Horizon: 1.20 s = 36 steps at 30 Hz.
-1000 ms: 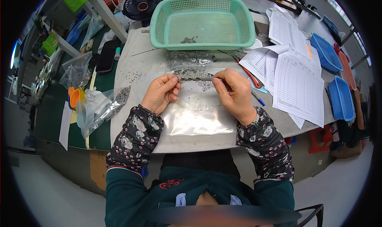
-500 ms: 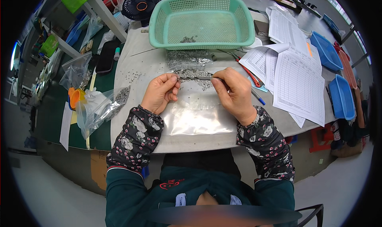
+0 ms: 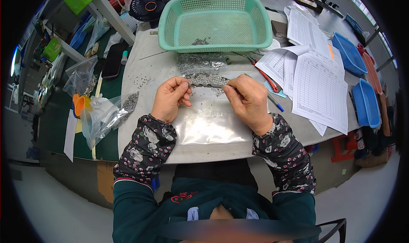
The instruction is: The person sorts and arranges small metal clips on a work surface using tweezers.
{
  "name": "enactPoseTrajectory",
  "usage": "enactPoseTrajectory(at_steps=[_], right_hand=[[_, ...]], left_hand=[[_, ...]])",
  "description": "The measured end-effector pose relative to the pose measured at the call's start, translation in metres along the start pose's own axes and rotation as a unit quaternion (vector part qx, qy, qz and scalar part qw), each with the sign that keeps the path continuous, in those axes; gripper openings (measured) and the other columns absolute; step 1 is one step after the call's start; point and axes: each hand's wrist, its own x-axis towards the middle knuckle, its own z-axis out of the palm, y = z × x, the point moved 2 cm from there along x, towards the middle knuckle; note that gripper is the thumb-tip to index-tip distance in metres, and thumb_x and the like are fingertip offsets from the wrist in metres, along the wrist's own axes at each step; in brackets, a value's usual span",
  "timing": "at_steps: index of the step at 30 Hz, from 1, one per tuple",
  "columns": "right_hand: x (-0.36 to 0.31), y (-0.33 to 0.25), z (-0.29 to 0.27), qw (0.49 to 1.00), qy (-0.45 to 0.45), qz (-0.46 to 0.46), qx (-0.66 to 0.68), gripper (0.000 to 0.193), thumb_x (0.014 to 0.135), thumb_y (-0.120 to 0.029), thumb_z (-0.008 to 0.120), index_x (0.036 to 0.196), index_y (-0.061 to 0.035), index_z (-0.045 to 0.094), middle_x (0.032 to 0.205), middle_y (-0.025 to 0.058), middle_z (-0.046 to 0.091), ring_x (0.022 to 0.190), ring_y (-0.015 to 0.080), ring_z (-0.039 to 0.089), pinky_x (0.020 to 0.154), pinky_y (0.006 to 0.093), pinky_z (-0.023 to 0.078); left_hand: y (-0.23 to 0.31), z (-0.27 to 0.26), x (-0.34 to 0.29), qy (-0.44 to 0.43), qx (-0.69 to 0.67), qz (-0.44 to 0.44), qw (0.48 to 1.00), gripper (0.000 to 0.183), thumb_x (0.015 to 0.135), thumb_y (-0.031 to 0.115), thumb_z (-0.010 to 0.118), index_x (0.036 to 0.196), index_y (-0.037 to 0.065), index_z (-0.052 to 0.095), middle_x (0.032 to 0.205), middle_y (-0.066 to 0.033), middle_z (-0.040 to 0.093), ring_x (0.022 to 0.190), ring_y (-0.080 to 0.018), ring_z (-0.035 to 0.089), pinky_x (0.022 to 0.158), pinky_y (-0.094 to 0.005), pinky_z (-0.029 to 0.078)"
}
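Note:
My left hand is closed, thumb and forefinger pinching one end of a thin dark metal rod. At the rod's other end my right hand is closed around it, with the fingers curled and partly hidden. The rod runs nearly level between the hands and looks uneven along its left part; finer detail is too small to make out. Just behind it lies a pile of small metal parts. Below the hands a clear plastic bag lies flat on the table.
A green perforated basket stands behind a bag of small parts. Red-handled pliers, a blue-capped pen and paper sheets lie on the right. A black fan and another parts bag are on the left.
My right hand has shifted slightly left and down along the rod, closer to my left hand. The left hand has barely moved, and both keep their grip.

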Motion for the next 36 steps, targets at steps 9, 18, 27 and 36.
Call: enactPoseTrajectory(at_steps=[9, 18, 27, 36], right_hand=[[0.000, 0.001, -0.003, 1.000, 0.001, 0.014, -0.018, 0.016, 0.071, -0.005, 0.067, 0.063, -0.0024, 0.054, 0.054, 0.0077, 0.049, 0.047, 0.0237, 0.049, 0.044, 0.0327, 0.037], [-0.002, 0.006, -0.002, 0.999, -0.007, 0.050, 0.004, 0.028, 0.077, -0.010, 0.064, 0.055, -0.0019, 0.049, 0.048, 0.0098, 0.042, 0.041, 0.0241, 0.042, 0.041, 0.0331, 0.033], [-0.014, 0.010, -0.003, 0.958, 0.042, 0.239, 0.155, 0.030, 0.085, -0.016, 0.059, 0.061, 0.0014, 0.053, 0.049, 0.0029, 0.048, 0.045, 0.0074, 0.040, 0.042, 0.0254, 0.033], [-0.018, 0.022, -0.018, 0.962, 0.141, 0.200, 0.120, 0.017, 0.084, -0.012, 0.059, 0.075, 0.0018, 0.056, 0.056, 0.0004, 0.049, 0.050, 0.0055, 0.040, 0.046, 0.0212, 0.033]], left_hand=[[-0.002, 0.002, 0.002, -0.015, -0.002, -0.004, 1.000, 0.010, 0.088, 0.010, 0.053, 0.092, 0.001, 0.055, 0.074, -0.0036, 0.057, 0.058, -0.0064, 0.054, 0.051, -0.0227, 0.052], [0.000, 0.004, 0.001, -0.016, 0.019, 0.005, 1.000, 0.010, 0.088, 0.009, 0.054, 0.092, 0.001, 0.055, 0.074, -0.0037, 0.056, 0.059, -0.0066, 0.054, 0.051, -0.0229, 0.052], [-0.005, 0.005, -0.007, -0.021, -0.016, 0.004, 1.000, 0.010, 0.088, 0.011, 0.053, 0.092, 0.002, 0.055, 0.075, -0.0036, 0.056, 0.059, -0.0065, 0.053, 0.051, -0.0228, 0.053], [0.031, 0.025, 0.015, 0.046, 0.166, 0.073, 0.982, 0.013, 0.087, 0.014, 0.055, 0.091, 0.002, 0.057, 0.076, -0.0019, 0.056, 0.059, -0.0054, 0.051, 0.046, -0.0184, 0.045]])
